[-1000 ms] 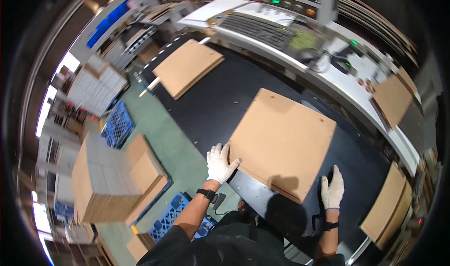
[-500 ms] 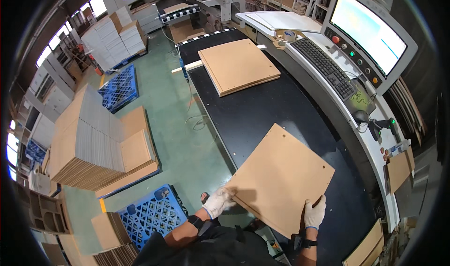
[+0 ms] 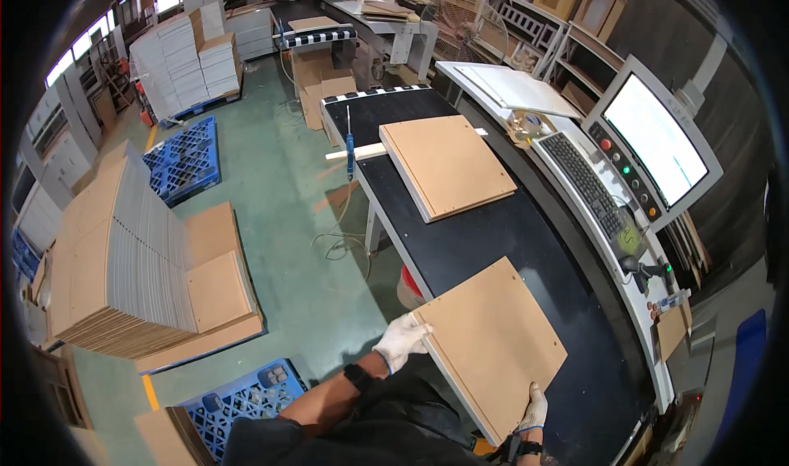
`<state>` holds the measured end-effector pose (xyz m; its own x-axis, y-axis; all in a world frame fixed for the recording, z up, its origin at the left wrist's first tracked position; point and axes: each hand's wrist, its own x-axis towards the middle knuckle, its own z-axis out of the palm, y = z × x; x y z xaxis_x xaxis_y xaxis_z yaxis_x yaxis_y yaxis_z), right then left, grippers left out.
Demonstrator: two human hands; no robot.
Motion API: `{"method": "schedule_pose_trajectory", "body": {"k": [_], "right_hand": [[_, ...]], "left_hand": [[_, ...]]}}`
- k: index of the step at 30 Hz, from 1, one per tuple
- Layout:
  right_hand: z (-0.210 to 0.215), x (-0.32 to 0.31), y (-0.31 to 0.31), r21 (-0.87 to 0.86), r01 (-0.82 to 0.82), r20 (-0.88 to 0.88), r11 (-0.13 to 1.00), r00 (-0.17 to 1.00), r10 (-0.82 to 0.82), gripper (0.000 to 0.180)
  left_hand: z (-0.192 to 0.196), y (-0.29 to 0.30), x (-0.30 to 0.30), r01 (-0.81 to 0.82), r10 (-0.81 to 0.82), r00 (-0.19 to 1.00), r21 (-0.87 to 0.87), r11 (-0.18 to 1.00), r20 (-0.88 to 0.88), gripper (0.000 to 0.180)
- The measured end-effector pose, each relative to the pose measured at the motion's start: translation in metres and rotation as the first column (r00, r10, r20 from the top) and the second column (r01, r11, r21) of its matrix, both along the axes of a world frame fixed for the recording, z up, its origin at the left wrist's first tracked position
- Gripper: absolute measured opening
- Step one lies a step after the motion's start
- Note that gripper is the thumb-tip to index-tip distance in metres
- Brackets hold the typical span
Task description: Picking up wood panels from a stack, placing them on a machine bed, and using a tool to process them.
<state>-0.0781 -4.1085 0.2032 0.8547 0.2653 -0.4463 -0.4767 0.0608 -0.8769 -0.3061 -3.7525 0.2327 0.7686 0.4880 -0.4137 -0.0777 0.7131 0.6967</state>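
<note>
At the far left, tall stacked boards [image 3: 123, 248] stand on the floor, and a blue plastic pallet [image 3: 255, 406] sits nearer the person. The gloved left hand [image 3: 401, 340] grasps the left corner of a drilled brown panel [image 3: 493, 339], its digits closed over the rim. Half a second ago this panel lay farther up the picture; now it sits lower and closer to the body, its pale left side showing. It is at the near end of the black tabletop [image 3: 526, 240], reaching out past the left edge. The gloved right hand [image 3: 534, 408] holds the panel's near right edge, thumb along the top; a second ago that hand was off the panel with fingers spread. The change means that the panel is now held from two sides rather than steadied from one.

Toward the tabletop's far end rests another brown panel [image 3: 448, 166], apart from the first, with a wooden strip [image 3: 371, 151] sticking out past the left edge beside it. A keyboard [image 3: 579, 182] and a lit monitor [image 3: 666, 141] stand beyond the right edge.

The fingers under the panel are out of sight on both hands, and a red bucket [image 3: 408, 289] is partly cut off by the tabletop's left edge. Whether the panel is fully lifted or partly resting is hard to tell from above.
</note>
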Motion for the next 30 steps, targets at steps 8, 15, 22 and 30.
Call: {"method": "schedule_pose_trajectory", "body": {"k": [8,15,22,30], "right_hand": [[0.032,0.02,0.139,0.032,0.078,0.207,0.996,0.975,-0.083,0.046],[0.013,0.087,0.296,0.118,0.085,0.322,0.989,0.939,-0.119,0.043],[-0.013,0.124,0.417,0.057,0.006,0.319,0.998,0.947,-0.024,0.046],[-0.002,0.187,0.494,-0.313,-0.305,0.276,0.9,0.877,0.393,0.044]], "left_hand": [[0.013,0.08,0.058,0.02,-0.022,1.0,0.094,0.995,0.02,0.035],[0.008,0.194,0.124,0.185,-0.168,0.981,0.217,0.958,-0.094,0.038],[0.009,0.317,0.161,0.247,-0.09,0.918,0.382,0.891,-0.385,0.036],[0.013,0.4,0.185,0.523,0.347,0.705,0.783,0.336,-0.619,0.062]]}}
